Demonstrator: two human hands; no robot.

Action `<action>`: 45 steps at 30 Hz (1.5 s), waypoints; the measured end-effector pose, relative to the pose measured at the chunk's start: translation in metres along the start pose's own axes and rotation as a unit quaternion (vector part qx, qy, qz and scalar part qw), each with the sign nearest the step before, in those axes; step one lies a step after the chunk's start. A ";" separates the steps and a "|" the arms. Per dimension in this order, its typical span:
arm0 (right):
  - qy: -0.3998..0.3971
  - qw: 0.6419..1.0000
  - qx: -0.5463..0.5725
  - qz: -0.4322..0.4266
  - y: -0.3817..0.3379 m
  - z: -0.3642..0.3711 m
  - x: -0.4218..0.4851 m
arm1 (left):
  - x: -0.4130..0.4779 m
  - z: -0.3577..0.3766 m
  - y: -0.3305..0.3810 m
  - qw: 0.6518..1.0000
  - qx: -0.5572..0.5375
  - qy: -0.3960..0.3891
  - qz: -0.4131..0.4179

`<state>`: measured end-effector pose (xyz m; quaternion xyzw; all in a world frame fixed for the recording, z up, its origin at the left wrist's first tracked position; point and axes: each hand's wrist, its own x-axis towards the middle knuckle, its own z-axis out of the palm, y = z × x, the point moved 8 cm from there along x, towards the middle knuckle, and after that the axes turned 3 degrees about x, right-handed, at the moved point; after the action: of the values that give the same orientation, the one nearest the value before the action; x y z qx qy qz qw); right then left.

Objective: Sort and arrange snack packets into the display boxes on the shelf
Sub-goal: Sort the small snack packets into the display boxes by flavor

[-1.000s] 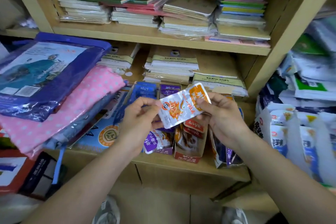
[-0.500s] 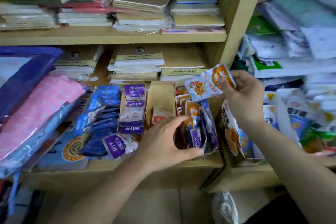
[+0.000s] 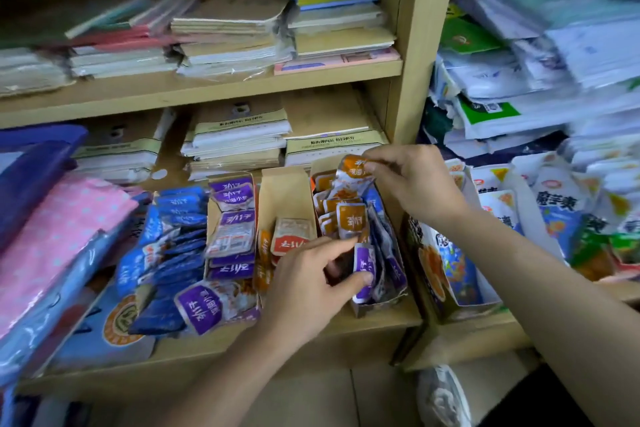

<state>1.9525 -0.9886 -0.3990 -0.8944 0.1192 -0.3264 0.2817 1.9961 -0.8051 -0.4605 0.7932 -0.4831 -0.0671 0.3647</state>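
Observation:
Three cardboard display boxes stand side by side on the lower shelf (image 3: 242, 340). The right box (image 3: 381, 303) holds orange and purple snack packets. My right hand (image 3: 415, 184) pinches an orange-and-silver packet (image 3: 353, 173) at the back of that box. My left hand (image 3: 311, 284) reaches into the box's front and pinches a purple packet (image 3: 364, 269). The middle box (image 3: 282, 196) holds a few orange packets (image 3: 291, 236). The left box (image 3: 232, 229) is filled with purple packets. Blue packets (image 3: 173, 243) lie piled left of it.
Stacks of notebooks (image 3: 239, 142) sit behind the boxes and on the upper shelf (image 3: 207, 87). Pink and blue wrapped goods (image 3: 52, 239) crowd the left. A wooden upright (image 3: 415, 45) divides off the right bay, which is full of bagged snacks (image 3: 554, 204).
My right hand has lowered the orange packet to the back of the right box. My left hand has moved right into the box's front and taken a purple packet. The view shifted right.

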 end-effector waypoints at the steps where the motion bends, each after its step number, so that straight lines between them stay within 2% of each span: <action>1: -0.021 1.000 -0.011 -0.012 -0.001 0.004 0.003 | 0.000 -0.002 -0.002 1.000 -0.001 0.010 -0.003; 5: -0.073 0.997 -0.030 -0.025 -0.003 0.022 0.009 | 0.000 -0.009 -0.010 0.998 -0.018 0.052 -0.019; 11: -0.168 0.984 -0.032 -0.045 -0.008 0.036 0.004 | 0.009 -0.021 -0.017 0.994 0.039 0.092 -0.037; 13: -0.204 0.978 -0.038 -0.038 -0.008 0.041 0.001 | 0.020 -0.029 -0.015 0.991 0.029 0.126 -0.025; 15: -0.225 0.973 -0.030 -0.031 -0.009 0.044 -0.001 | 0.032 -0.032 -0.016 0.992 0.013 0.122 -0.029; 17: -0.218 0.976 0.021 0.000 -0.009 0.040 -0.005 | 0.042 -0.030 -0.017 0.994 -0.011 0.102 -0.034; 19: -0.181 0.982 0.047 0.035 -0.005 0.028 -0.010 | 0.047 -0.034 -0.016 0.992 -0.004 0.121 -0.023; 23: -0.115 0.993 -0.022 0.034 -0.006 0.001 -0.025 | 0.050 -0.046 -0.015 0.982 0.061 0.176 -0.015; 25: -0.149 0.988 -0.013 0.033 -0.012 0.004 -0.041 | 0.052 -0.044 -0.021 0.984 0.069 0.157 -0.041; 28: -0.258 0.966 0.006 0.002 -0.032 0.029 -0.074 | 0.056 -0.040 -0.032 0.989 0.058 0.113 -0.078; 30: -0.291 0.956 -0.024 -0.030 -0.040 0.046 -0.091 | 0.057 -0.040 -0.037 0.991 0.041 0.089 -0.092; 34: -0.255 0.965 -0.052 -0.045 -0.040 0.055 -0.099 | 0.054 -0.036 -0.044 0.991 -0.008 0.020 -0.135; 39: -0.165 0.985 -0.051 -0.025 -0.037 0.036 -0.091 | 0.048 -0.036 -0.041 0.978 -0.060 -0.155 -0.124; 42: -0.137 0.989 -0.049 0.011 -0.032 0.025 -0.085 | 0.043 -0.053 -0.043 0.981 -0.085 -0.132 -0.112; 45: -0.148 0.987 -0.047 0.039 -0.028 0.024 -0.083 | 0.036 -0.076 -0.046 0.994 -0.015 -0.070 -0.077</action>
<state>1.9061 -0.9225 -0.4411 -0.9396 0.1262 -0.1737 0.2667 2.0832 -0.7829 -0.4261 0.8161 -0.4435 -0.1574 0.3355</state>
